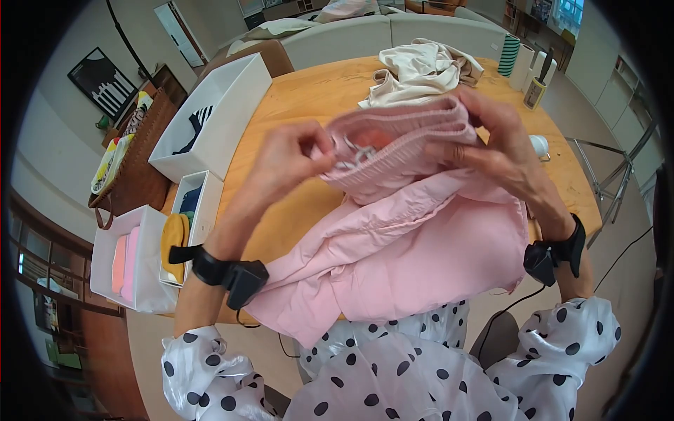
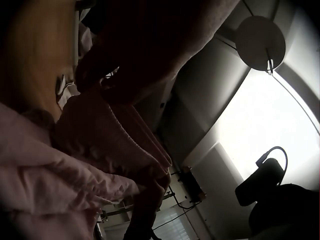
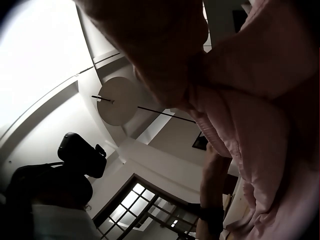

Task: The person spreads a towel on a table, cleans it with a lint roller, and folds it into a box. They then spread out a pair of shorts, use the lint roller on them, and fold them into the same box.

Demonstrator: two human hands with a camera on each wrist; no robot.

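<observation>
Pink drawstring garment lies bunched on the bench at the near edge, with its ribbed waistband lifted clear. Left hand: grip pinches one waistband end, beside the white drawstring. Right hand: grip curls round the other end. We judge it best to hold the band level and taut, cord tucked in, so the cloth hangs straight.

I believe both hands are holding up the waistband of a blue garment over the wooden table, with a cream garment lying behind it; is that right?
Not quite: the garment is pink, not blue, as the head view shows. The rest holds: the left hand and the right hand hold its waistband over the wooden table, and a cream garment lies behind it.
</observation>
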